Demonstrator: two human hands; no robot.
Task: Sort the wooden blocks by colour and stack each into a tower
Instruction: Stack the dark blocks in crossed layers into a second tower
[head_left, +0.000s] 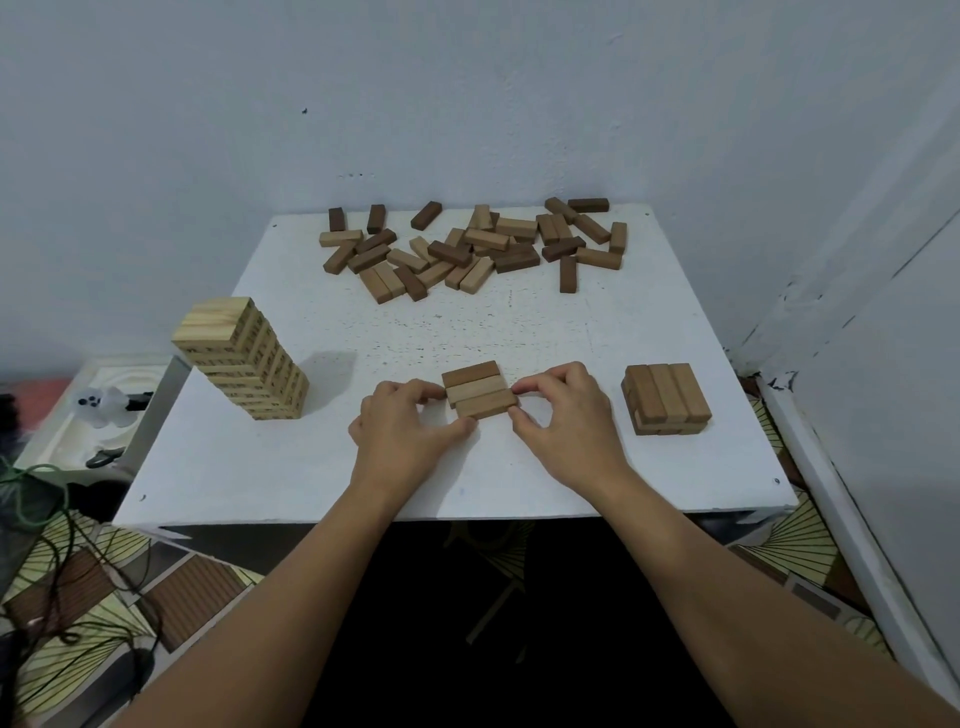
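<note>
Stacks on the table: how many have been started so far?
3: the tall pale tower at left, a three-block row squared between both hands, and a low mid-brown stack at right.

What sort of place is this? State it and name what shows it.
Probably a corner of a home room, not a workshop: a small white square table pushed against plain painted walls, patterned floor covering beneath, and loose dark cables on the floor at left.
</note>
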